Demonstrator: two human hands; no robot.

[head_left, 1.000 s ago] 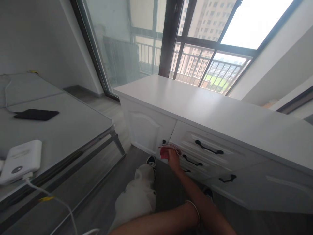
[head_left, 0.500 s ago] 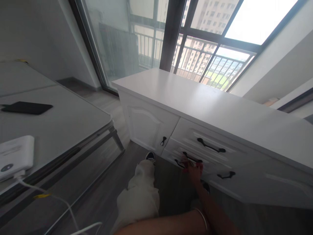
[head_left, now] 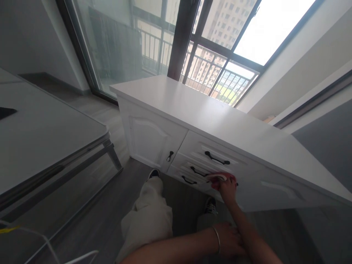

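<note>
My right hand (head_left: 227,189) is closed on a red cloth (head_left: 232,178) with a pale edge. The cloth is pressed to the front of a white cabinet (head_left: 162,110), over the area of a dark handle at the right door. Just left of it are the black middle drawer handle (head_left: 199,171), the lower drawer handle (head_left: 189,180) and the upper drawer handle (head_left: 217,157). My left hand (head_left: 231,240), with a bracelet at its wrist, lies low beside my right forearm. Its fingers are dim and partly hidden behind that forearm.
A folding table (head_left: 55,128) stands at the left, with a dark flat object (head_left: 7,112) on it. A white cable (head_left: 82,256) hangs at the lower left. Glass doors (head_left: 115,44) and a balcony railing (head_left: 209,69) lie behind the cabinet. My shoes rest on the floor before it.
My right hand has moved the red cloth rightward from the middle drawer handle to the right door's handle. The view has shifted right, and my left hand has come into view.
</note>
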